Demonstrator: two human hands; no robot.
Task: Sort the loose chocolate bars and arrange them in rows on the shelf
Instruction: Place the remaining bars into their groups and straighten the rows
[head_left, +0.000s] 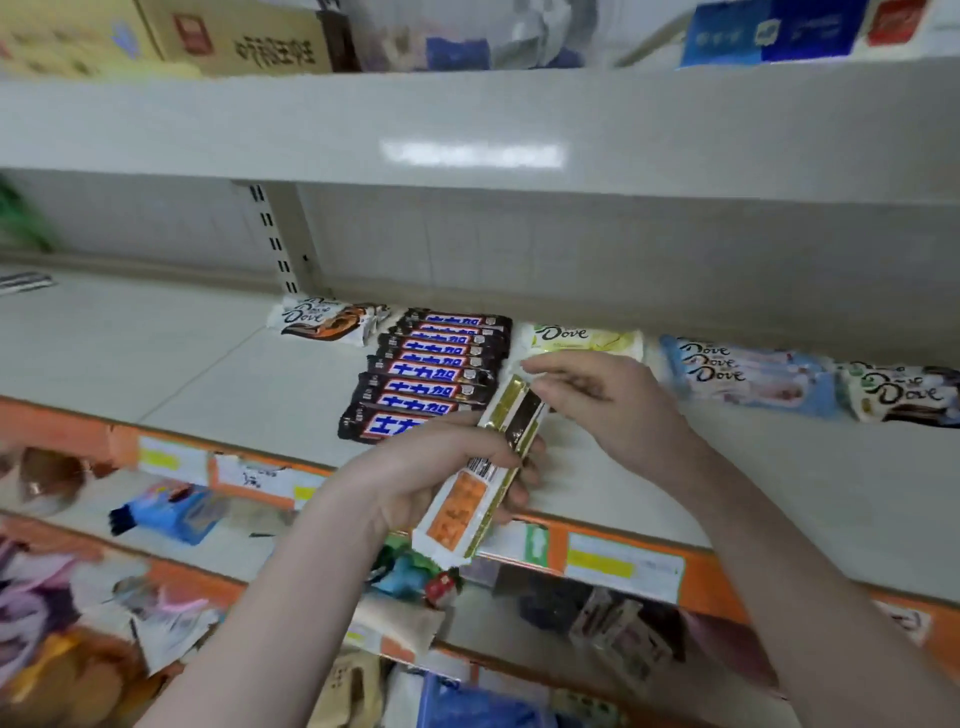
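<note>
One chocolate bar (480, 470) in our left hand (441, 467), fingers wrapped round its middle, over the shelf (208, 364) edge | right hand (597, 395) pinching its top end | light, stiff, slick wrapper: we'd grip mid-length | dark bars (426, 374) rowed behind

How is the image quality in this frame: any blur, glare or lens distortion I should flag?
Head view: motion blur smears the lower-shelf goods at left and the right hand; a lamp glare patch sits on the upper shelf's front edge; wide-angle bending curves the shelf lines; the dark bars' row and the white-and-gold bar in the left hand stay fairly readable.
</note>
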